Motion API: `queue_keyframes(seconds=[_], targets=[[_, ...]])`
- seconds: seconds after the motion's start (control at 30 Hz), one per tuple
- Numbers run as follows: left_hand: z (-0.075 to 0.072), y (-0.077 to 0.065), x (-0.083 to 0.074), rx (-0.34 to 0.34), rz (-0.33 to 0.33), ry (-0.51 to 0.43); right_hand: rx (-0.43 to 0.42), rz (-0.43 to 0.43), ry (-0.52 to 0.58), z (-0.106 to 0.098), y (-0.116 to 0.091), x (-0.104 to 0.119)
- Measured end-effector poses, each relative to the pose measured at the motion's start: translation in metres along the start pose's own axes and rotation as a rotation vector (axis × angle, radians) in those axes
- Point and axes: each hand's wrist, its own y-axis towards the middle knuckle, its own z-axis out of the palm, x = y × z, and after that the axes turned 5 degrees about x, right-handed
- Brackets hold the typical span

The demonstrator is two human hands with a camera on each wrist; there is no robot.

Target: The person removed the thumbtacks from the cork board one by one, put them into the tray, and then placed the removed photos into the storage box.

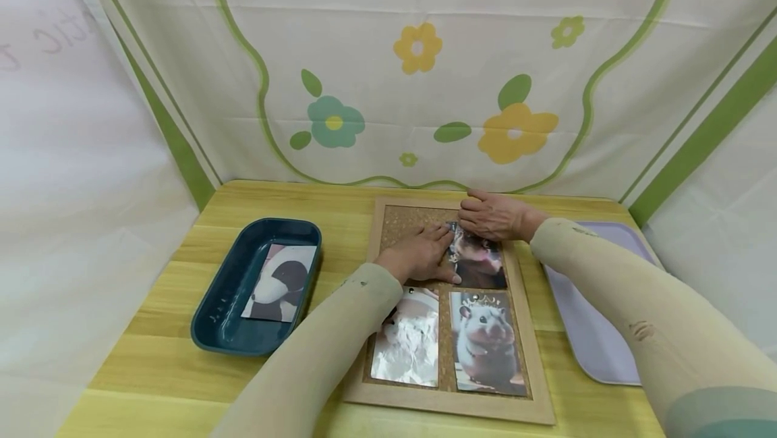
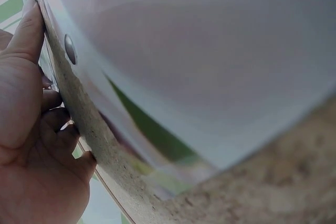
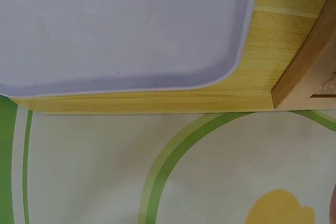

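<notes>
A wood-framed cork board (image 1: 388, 222) lies on the table. At its upper right, my left hand (image 1: 421, 254) rests with fingers extended on the left edge of a dark, glossy animal picture (image 1: 476, 262). My right hand (image 1: 493, 215) is at that picture's top edge with its fingers curled; I cannot tell what is under the fingertips. Below are a crowned hamster picture (image 1: 487, 347) and a picture with strong glare (image 1: 405, 340), each with a silver thumbtack at the top. In the left wrist view, one thumbtack (image 2: 70, 49) shows close up beside the left hand (image 2: 37, 129).
On the left stands a dark teal tray (image 1: 221, 310) holding a black-and-white animal picture (image 1: 282, 283). A lilac tray (image 1: 591, 316) lies to the right, partly under the right forearm. Behind the table hangs a flowered cloth (image 1: 364, 40).
</notes>
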Motion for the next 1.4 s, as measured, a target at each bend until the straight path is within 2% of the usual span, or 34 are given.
queue_keyframes(seconds=[0.4,0.97,1.4], targets=[[0.0007,0.0026,-0.0003,-0.006,-0.004,0.001,0.027,-0.006,-0.010,-0.0028,-0.0007,-0.0013],[0.0013,0.0042,-0.0014,-0.005,-0.005,0.009,0.022,-0.004,-0.004,0.0013,-0.0036,0.0006],[0.0002,0.0040,-0.0025,0.004,-0.012,0.004,0.016,-0.006,-0.041,-0.0015,-0.0050,0.0010]])
